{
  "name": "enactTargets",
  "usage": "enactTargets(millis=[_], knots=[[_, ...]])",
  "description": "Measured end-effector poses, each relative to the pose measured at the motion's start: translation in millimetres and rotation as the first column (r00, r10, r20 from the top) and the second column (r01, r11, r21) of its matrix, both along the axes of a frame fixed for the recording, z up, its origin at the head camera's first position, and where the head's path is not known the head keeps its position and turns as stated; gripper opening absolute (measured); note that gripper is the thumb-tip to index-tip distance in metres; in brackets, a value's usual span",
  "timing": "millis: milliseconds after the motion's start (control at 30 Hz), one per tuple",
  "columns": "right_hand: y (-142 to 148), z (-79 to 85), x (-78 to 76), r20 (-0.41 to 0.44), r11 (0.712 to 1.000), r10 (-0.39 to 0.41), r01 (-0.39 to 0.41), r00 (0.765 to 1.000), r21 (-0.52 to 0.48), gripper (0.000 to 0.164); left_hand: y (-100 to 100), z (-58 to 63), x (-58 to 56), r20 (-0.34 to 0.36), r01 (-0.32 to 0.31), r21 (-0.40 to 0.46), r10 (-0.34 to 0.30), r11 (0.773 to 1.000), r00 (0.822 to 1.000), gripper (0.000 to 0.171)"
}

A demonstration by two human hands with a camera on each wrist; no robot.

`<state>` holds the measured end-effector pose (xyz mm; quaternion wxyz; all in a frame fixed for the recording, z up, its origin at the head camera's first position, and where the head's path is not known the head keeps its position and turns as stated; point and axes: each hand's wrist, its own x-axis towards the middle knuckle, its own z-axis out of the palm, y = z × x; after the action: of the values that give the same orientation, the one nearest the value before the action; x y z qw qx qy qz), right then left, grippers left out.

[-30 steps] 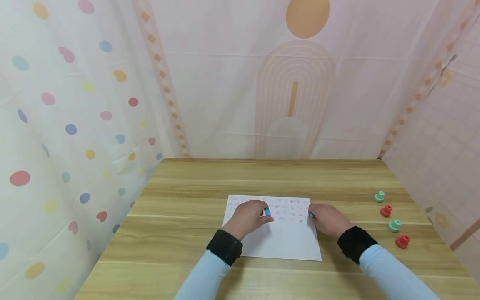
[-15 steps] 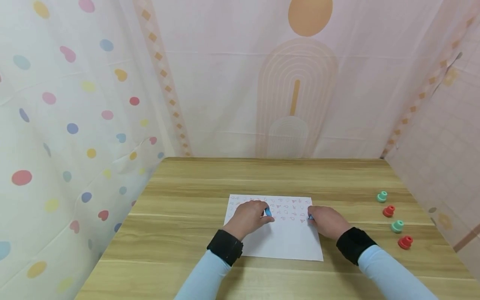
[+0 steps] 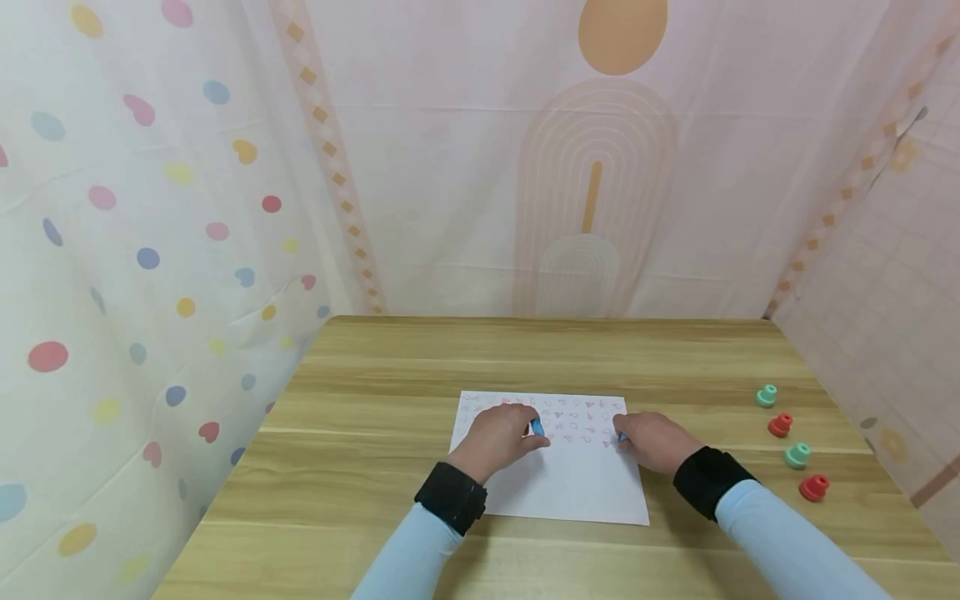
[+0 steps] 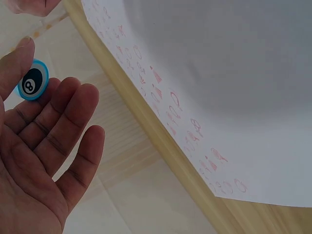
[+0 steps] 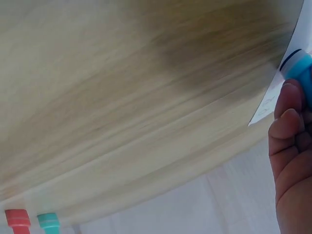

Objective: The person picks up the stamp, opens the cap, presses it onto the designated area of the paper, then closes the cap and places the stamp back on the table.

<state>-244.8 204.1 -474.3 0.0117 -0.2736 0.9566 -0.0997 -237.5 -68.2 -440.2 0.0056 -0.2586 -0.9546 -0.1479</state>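
Note:
A white sheet of paper point(image 3: 573, 487) lies on the table, its upper part covered in rows of small pinkish-red stamped shapes. Above its left half, my left hand point(image 3: 493, 442) pinches a small round blue stamp cap point(image 4: 43, 70) with a black 8-ball picture on its face; the other fingers are loosely spread. My right hand point(image 3: 662, 443) is at the sheet's right edge, fingers curled around a blue stamp point(image 5: 296, 66) with a pale band and dark rim at its end. Whether this stamp touches the paper is not clear.
Two green stamps point(image 3: 798, 455) and two red stamps point(image 3: 813, 487) stand in a row on the right of the wooden table point(image 3: 337, 467). Patterned curtains point(image 3: 442, 192) hang behind the table and at both sides.
The head view has shifted slightly. My right hand has moved a little left and down relative to the sheet, still gripping the blue stamp. The left hand has stayed nearly still with its cap.

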Motion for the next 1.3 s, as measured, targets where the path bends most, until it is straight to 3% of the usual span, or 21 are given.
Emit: enactTargets(millis=[800, 1033, 1300], knots=[[1.2, -2.3, 1.2, 0.042, 1.0, -0.026, 0.027, 0.999, -0.017, 0.018, -2.1, -2.6, 1.4, 0.011, -0.004, 0.009, 0.004, 1.0, 1.0, 0.026], [1.7, -4.3, 3.5, 0.004, 1.0, -0.006, 0.006, 1.0, 0.0, 0.019, 2.5, -2.7, 1.1, -0.008, 0.013, -0.004, -0.013, 1.0, 1.0, 0.025], [1.4, -7.0, 2.2, -0.023, 1.0, -0.001, 0.001, 1.0, 0.005, 0.019, 3.8, -0.7, 1.7, 0.018, 0.007, -0.004, -0.007, 1.0, 1.0, 0.025]])
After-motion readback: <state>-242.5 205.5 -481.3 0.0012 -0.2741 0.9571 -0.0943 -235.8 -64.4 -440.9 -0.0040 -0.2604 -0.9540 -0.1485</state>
